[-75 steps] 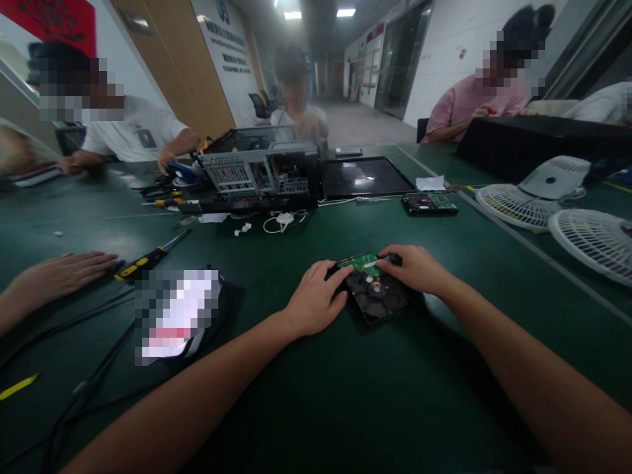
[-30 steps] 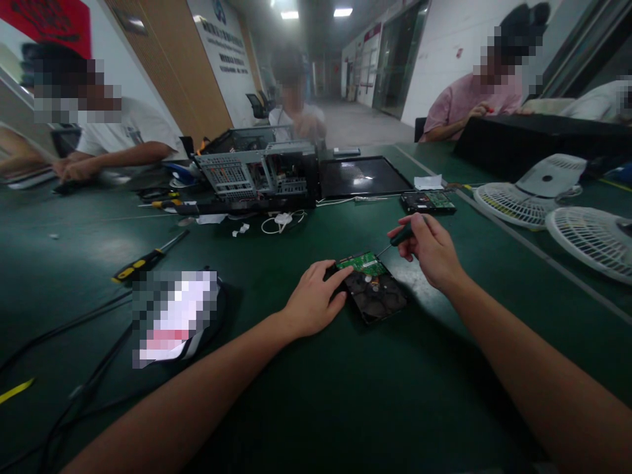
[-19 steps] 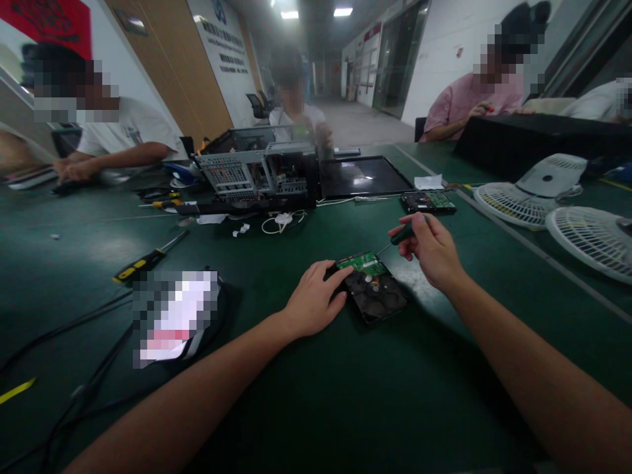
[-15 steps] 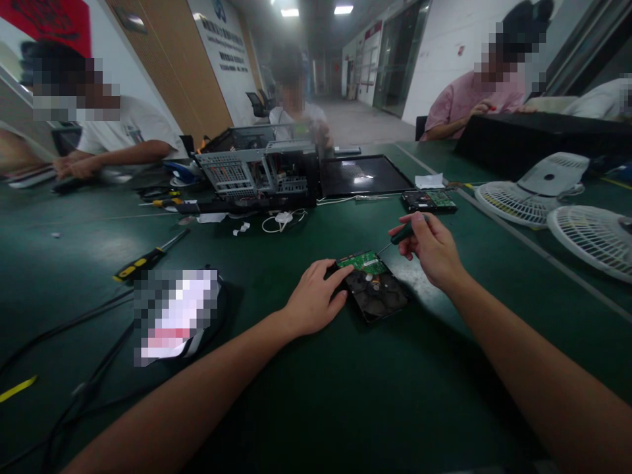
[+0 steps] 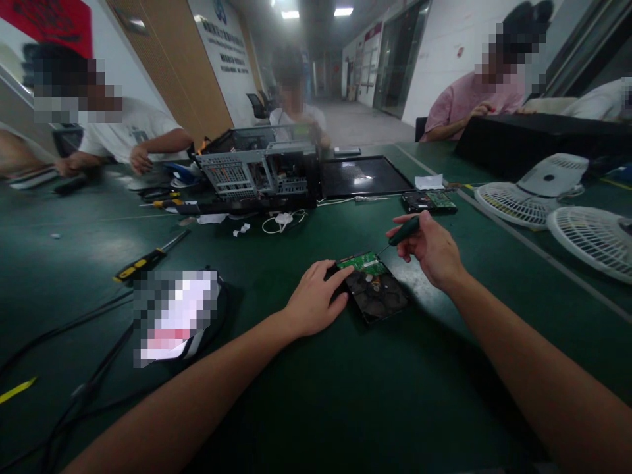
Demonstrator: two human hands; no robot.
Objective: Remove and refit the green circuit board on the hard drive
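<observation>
A hard drive (image 5: 380, 299) lies on the green table with its green circuit board (image 5: 363, 263) facing up at the far end. My left hand (image 5: 318, 296) grips its left side, the thumb at the near left edge and a fingertip over the board. My right hand (image 5: 434, 250) is closed around the dark green handle of a screwdriver (image 5: 405, 230). The thin shaft slants down to the board's right corner; whether the tip sits in a screw is too small to tell.
Behind stand an opened computer case (image 5: 257, 172), a dark flat panel (image 5: 365, 174) and a second hard drive (image 5: 429, 201). White fan grilles (image 5: 518, 197) lie right. A yellow-black screwdriver (image 5: 141, 264), a pixelated bright object (image 5: 178, 316) and black cables (image 5: 99, 368) lie left. Several people sit around.
My right hand has shifted slightly, and the screwdriver handle has tilted a little with it. My left hand and the hard drive stay put. At the left, a co-worker's hand has moved right.
</observation>
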